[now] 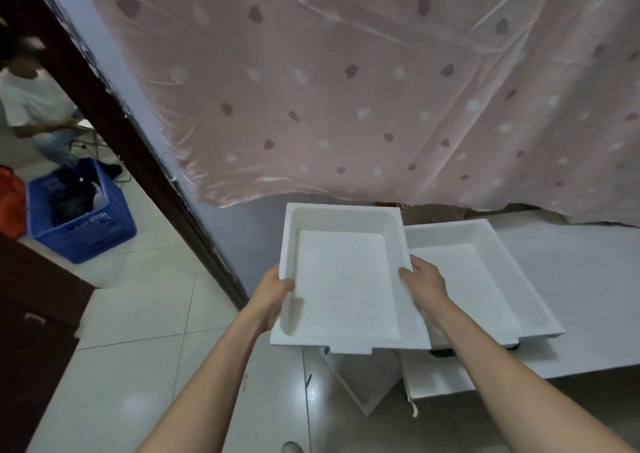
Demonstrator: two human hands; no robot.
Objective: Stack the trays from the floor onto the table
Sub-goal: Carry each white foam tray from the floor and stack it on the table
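I hold a white rectangular tray (343,279) in the air with both hands, left of the table. My left hand (273,296) grips its left rim, thumb over the edge. My right hand (424,282) grips its right rim. A second white tray (485,272) lies on the white table (588,296), just right of the held one and partly behind my right hand. Below, on the tiled floor, another white tray (363,380) leans at an angle, mostly hidden by the held tray.
A pink dotted curtain (346,88) hangs behind the table. A dark door frame (138,161) runs diagonally at left. Beyond it sit a blue crate (86,224) and a seated person (31,113). A dark cabinet (31,314) stands at far left.
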